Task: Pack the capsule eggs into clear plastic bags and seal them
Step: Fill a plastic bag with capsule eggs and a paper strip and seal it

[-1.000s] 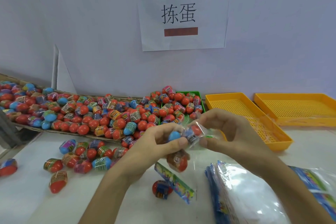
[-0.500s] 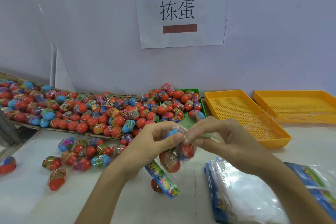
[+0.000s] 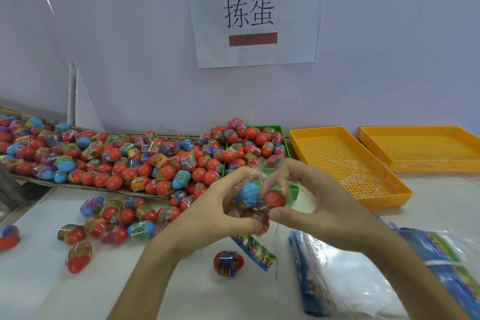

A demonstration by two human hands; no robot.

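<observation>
A person's two bare hands meet at frame centre over a white tabletop (image 3: 46,291), w/ a small clear plastic bag (image 3: 262,184) caught between them. The left hand (image 3: 218,213), fingers curled, grips the bag from the 9 o'clock side; the right hand (image 3: 311,205) pinches it from 3 o'clock, thumb and fingers curled round the film. Inside the bag sit a blue-topped capsule egg (image 3: 248,193) and a red capsule egg (image 3: 274,199), touching side by side, w/ at least one more egg partly hidden beneath by the thumbs. At 9 to 11 o'clock a big heap of red and blue capsule eggs w/ printed wrap bands (image 3: 124,161) lies on a flat brown cardboard sheet (image 3: 39,181) and spills into a green plastic tray (image 3: 281,132) at approx 12 o'clock. A loose cluster of eggs (image 3: 117,218) rests on the table at 8 o'clock. A single red egg w/ a dark band (image 3: 228,262) lies at 6 o'clock, just beside a colourful printed card strip (image 3: 255,251). A stack of clear bags w/ blue printed headers (image 3: 335,275) lies at 4 to 5 o'clock. Two orange perforated plastic trays (image 3: 335,132) stand at 2 o'clock, and a white paper sign w/ black characters (image 3: 255,11) hangs on the wall at 12.
</observation>
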